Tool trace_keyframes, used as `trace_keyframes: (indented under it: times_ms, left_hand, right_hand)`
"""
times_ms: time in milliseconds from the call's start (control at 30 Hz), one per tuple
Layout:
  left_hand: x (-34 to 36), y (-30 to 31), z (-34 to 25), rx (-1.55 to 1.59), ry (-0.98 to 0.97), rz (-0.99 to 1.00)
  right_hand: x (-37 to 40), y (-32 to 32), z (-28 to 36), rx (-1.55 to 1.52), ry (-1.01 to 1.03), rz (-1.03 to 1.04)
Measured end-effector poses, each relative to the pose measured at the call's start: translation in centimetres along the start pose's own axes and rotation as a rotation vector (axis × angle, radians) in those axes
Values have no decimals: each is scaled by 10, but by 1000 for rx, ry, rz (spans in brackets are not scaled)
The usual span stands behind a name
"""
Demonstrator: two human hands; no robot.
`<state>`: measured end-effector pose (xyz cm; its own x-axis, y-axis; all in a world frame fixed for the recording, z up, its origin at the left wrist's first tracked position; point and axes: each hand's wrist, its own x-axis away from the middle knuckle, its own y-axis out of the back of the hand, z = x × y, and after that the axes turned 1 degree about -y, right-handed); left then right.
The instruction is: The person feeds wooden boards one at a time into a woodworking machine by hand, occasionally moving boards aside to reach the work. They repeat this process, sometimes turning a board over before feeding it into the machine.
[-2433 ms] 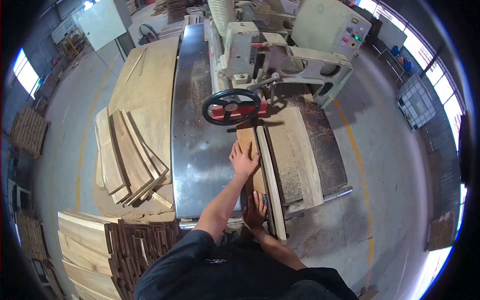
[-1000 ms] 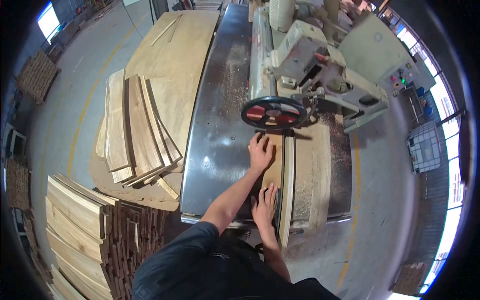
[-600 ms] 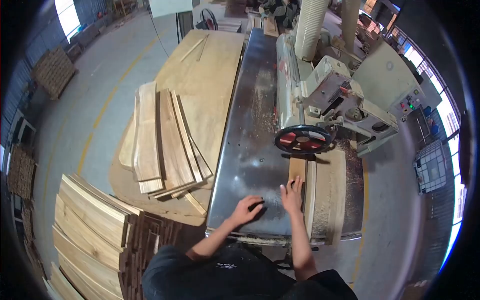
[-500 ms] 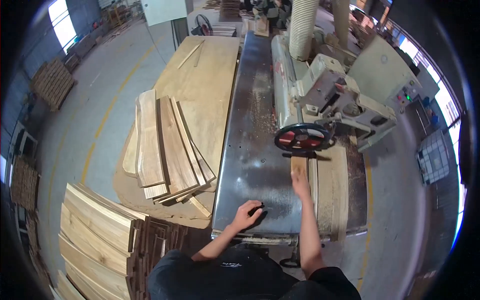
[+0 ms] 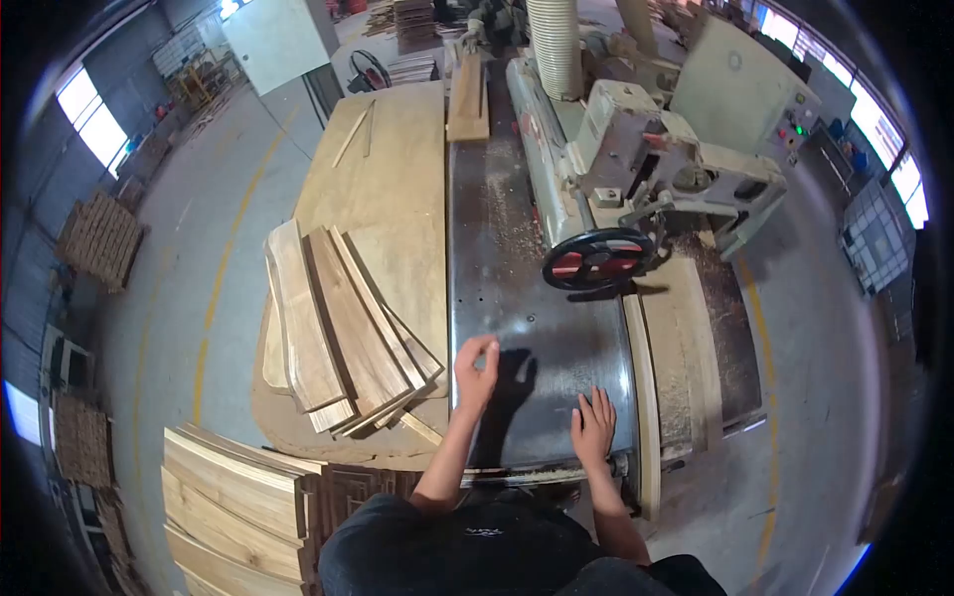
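The long steel desk [image 5: 497, 268] runs from my side of the black handwheel [image 5: 596, 260] to well beyond it. The stretch nearer me than the handwheel carries no board, only dust and a few chips. The machine body [image 5: 646, 159] rises just behind the handwheel, and its ribbed dust hose [image 5: 554, 40] stands further back. Left of the handwheel, across the desk, a broad plywood sheet [image 5: 388, 189] lies about level with the steel. Well left of the handwheel and closer to me sits a pile of planks [image 5: 234, 497]. On the sheet, left of the handwheel, is a fanned stack of boards [image 5: 338, 328], which I judge to be stock not yet fed. One board [image 5: 469, 99] lies far beyond the handwheel, half on the desk's left edge and half on the sheet. I take that piece as already through, so the work looks to be between boards with most of the stack left. A narrow strip [image 5: 641, 397] lies along the desk's right edge, from just under the handwheel toward me. My right grip [image 5: 594, 427] rests flat on the steel on my side of the handwheel, just beside the strip, fingers spread and holding nothing. My left grip [image 5: 477, 363] hangs above the desk, left of the handwheel and nearer me, fingers loosely bent and apart, empty, its shadow beside it.
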<state>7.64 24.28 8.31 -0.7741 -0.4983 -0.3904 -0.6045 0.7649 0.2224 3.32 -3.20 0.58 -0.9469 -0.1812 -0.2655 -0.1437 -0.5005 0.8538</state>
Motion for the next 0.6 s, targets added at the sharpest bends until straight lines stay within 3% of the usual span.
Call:
trace_keyframes:
  times_ms: [167,233,333,400,433,500,600]
  left_hand:
    - [-81,-2,-9,-180,-335,-68]
    - [-118,-6,1,-318,-352,-68]
    - [-169,-25,54,-524,-266,-133]
    - [-180,-34,72,-860,6,-31]
    - [-170,-35,68,-855,14,-24]
    - [-140,-35,51,-992,240,231]
    - [-68,-38,33,-803,314,189]
  right_hand:
    - [-2,3,-1,-49,-41,-97]
    - [-1,3,-1,-59,-41,-95]
    - [-2,3,-2,-57,-47,-95]
    - [-3,4,0,-71,-46,-103]
    - [-2,5,-1,-80,-40,-104]
    - [2,2,-6,-60,-29,-77]
    - [5,12,-10,-128,-40,5]
